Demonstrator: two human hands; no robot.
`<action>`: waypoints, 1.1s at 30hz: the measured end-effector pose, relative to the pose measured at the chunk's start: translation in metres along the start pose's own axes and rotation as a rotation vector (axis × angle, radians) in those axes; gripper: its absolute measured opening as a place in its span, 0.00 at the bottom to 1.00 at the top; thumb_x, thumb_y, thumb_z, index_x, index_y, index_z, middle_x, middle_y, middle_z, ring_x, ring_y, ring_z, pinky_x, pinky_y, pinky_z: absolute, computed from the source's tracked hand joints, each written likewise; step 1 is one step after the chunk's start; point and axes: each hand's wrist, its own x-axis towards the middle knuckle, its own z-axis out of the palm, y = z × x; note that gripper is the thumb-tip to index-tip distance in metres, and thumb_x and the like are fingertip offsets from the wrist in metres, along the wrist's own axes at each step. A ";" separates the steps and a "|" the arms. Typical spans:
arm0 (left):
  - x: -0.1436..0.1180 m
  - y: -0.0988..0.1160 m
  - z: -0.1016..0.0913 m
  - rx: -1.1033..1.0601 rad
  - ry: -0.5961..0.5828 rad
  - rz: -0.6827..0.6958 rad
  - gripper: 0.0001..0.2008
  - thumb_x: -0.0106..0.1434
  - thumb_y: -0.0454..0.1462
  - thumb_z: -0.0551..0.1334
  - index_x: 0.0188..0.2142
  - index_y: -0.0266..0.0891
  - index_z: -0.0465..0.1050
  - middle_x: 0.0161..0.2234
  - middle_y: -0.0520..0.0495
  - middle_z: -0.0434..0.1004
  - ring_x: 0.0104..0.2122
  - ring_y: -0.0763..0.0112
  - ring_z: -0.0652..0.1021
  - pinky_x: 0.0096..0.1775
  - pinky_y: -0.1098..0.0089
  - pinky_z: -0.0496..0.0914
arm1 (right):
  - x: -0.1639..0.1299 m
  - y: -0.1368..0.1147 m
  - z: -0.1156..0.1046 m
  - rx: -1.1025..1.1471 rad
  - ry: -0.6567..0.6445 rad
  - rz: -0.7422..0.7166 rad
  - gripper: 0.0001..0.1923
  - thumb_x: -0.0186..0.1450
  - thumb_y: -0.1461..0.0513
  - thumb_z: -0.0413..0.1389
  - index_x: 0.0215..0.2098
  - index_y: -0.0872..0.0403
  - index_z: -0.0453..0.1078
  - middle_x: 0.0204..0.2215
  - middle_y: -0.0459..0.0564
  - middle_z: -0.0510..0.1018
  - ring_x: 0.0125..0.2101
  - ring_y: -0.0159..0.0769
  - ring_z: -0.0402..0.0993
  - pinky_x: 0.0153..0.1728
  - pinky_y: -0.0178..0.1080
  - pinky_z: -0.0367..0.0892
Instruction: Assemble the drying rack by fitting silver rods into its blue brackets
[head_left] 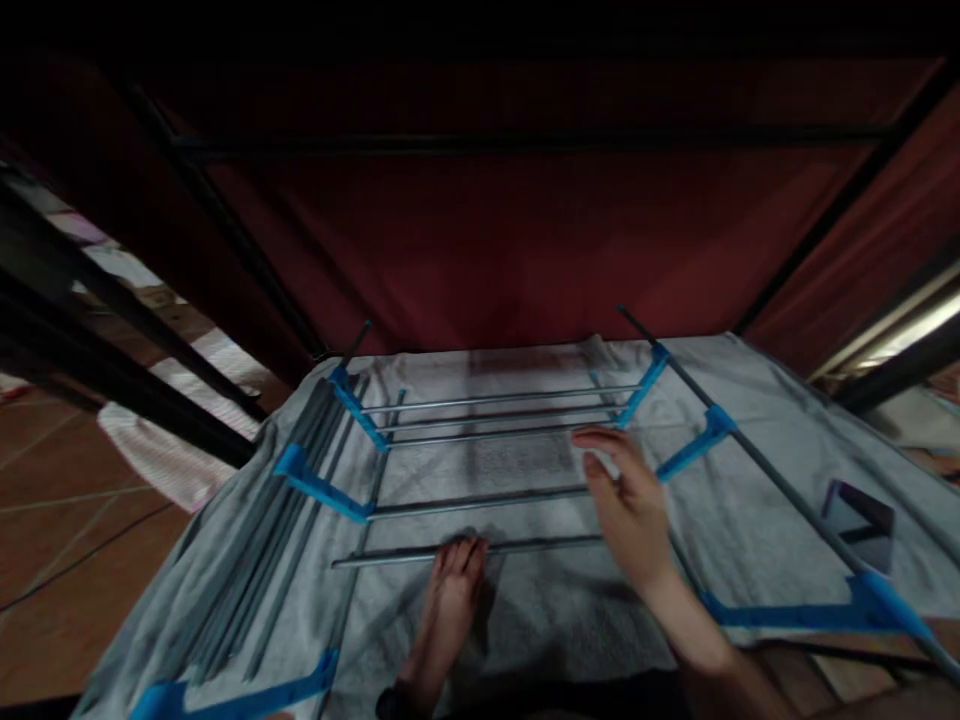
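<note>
My left hand [456, 565] has its fingers closed over a loose metal tube [386, 558] lying crosswise near me. Above the tube's right part, my right hand [626, 500] is raised with thumb and fingers curved apart, nothing visible between them. It partly hides a crossbar [480, 501] farther off. That crossbar meets a blue plastic bracket [322, 490] at the left; its right end is hidden behind the hand. Beyond it, several thin tubes span two far brackets, the left one [360, 412] and the right one [643, 385]. A long side tube [780, 478] runs through the right-hand brackets.
A bundle of several grey tubes [259, 560] lies at the left on the pale cloth [540, 620]. Near brackets sit at left [240, 700] and right [795, 615]. A dark flat rectangular item [859, 525] rests at right. A dark red panel [510, 240] with black bars stands behind.
</note>
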 end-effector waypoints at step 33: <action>0.151 0.020 -0.106 0.143 0.450 0.025 0.14 0.75 0.37 0.58 0.53 0.38 0.80 0.37 0.46 0.83 0.32 0.59 0.77 0.37 0.63 0.68 | 0.019 0.182 -0.052 -0.106 0.400 0.400 0.28 0.62 0.58 0.55 0.61 0.50 0.71 0.60 0.57 0.76 0.60 0.49 0.73 0.60 0.54 0.70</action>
